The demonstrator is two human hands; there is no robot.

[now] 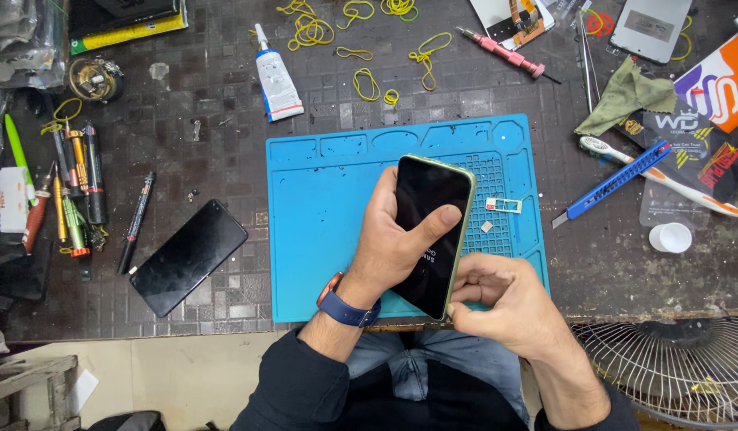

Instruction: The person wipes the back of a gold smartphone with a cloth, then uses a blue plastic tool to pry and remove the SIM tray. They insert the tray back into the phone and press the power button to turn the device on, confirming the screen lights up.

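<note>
At the far left of the dark tabletop [193,96] lies a row of pens and screwdrivers [74,187], then a single black pen [138,222] and a loose black screen panel [189,257] lying flat. Further back are a white glue tube [275,76] and scattered yellow rubber bands [361,48]. In the middle sits a blue work mat [321,199]. Above it the left hand [393,239], wearing a blue wristwatch [345,307], grips a phone [431,231] with a green edge, thumb pressed on its dark screen. The right hand [497,303] is closed around the phone's lower edge, fingers curled. The phone hides part of the mat's grid; just beside it on the mat lie a small card tray [505,205] and a tiny chip [486,227]. To the right lie a pink screwdriver [501,52], a green cloth [628,96], a blue box cutter [612,183], a white cap [670,237] and a wire fan guard [672,367].
</note>
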